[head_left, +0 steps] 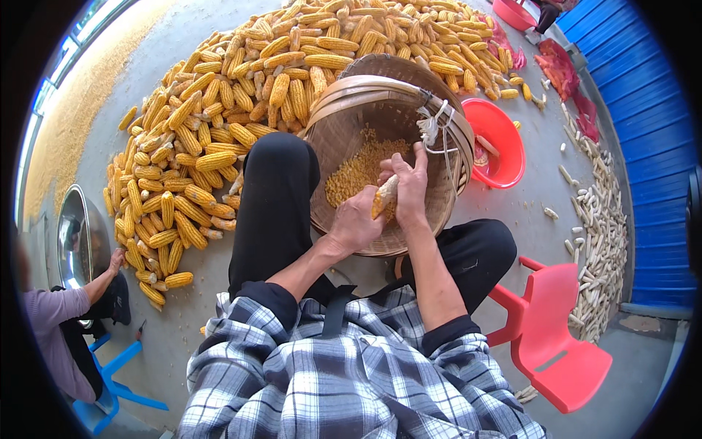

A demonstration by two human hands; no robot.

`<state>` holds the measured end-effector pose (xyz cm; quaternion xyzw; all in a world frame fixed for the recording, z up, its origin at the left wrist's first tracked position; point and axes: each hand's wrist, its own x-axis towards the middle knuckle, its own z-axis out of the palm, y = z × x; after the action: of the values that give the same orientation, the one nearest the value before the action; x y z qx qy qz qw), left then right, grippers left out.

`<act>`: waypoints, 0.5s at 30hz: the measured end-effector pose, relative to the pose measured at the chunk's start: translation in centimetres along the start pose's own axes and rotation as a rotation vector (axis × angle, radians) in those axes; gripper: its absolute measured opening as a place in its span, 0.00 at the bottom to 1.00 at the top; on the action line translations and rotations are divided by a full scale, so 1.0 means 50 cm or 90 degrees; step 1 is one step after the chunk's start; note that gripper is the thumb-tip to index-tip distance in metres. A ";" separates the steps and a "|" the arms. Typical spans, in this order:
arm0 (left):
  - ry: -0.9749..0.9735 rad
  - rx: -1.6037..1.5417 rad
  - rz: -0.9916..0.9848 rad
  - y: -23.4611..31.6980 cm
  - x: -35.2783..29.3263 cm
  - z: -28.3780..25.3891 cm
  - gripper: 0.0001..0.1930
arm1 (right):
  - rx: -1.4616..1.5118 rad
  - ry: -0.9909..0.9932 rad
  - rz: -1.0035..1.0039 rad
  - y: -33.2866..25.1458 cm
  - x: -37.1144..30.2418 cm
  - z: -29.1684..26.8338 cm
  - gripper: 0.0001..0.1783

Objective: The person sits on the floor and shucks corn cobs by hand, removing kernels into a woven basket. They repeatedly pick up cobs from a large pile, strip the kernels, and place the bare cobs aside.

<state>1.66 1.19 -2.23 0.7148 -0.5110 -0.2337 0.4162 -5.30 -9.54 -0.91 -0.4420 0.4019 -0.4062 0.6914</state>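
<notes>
Over a woven bamboo basket (pixel 431 197) between my knees, both of my hands meet on one partly shelled corn cob (pixel 385 196). Its upper part looks pale and bare, while yellow kernels still cover the lower end. My left hand (pixel 356 219) is closed round the lower end. My right hand (pixel 411 181) grips the cob from the other side, its fingers pointing up over the basket. Loose yellow kernels (pixel 351 172) lie in the basket's bottom, partly hidden behind my hands. White string (pixel 436 124) is knotted at the rim by the handle.
A big heap of corn ears (pixel 197 146) spreads ahead and left. Right of the basket stands a red basin (pixel 510 139); stripped cobs (pixel 596 241) line the blue wall (pixel 643 146). A red chair (pixel 552 329) is at right. Another person (pixel 66 314) sits left beside a metal bowl (pixel 77 234).
</notes>
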 end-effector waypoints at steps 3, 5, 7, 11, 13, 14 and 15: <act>-0.122 -0.187 -0.062 0.023 -0.005 -0.009 0.21 | 0.197 0.005 0.120 0.004 0.011 -0.018 0.17; -0.206 -0.358 -0.106 0.005 -0.001 -0.006 0.20 | 0.216 0.031 0.119 -0.006 0.011 -0.023 0.12; -0.312 -0.549 -0.242 0.025 0.007 -0.031 0.19 | 0.228 0.049 0.100 -0.023 0.005 -0.013 0.09; -0.085 -0.450 -0.145 0.021 -0.006 0.027 0.18 | 0.217 0.070 0.059 -0.019 -0.002 0.005 0.07; -0.008 -0.325 -0.091 0.015 -0.007 0.033 0.19 | 0.214 0.089 0.070 -0.011 -0.003 0.007 0.06; 0.014 -0.327 -0.095 0.011 -0.004 0.034 0.19 | 0.217 0.097 0.083 -0.009 -0.002 0.009 0.06; 0.037 -0.329 -0.099 0.009 -0.001 0.032 0.20 | 0.219 0.103 0.096 -0.010 -0.003 0.012 0.06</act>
<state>0.17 0.59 -2.71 0.6285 -0.3657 -0.3668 0.5802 -4.91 -9.40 -0.25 -0.2516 0.4130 -0.4501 0.7507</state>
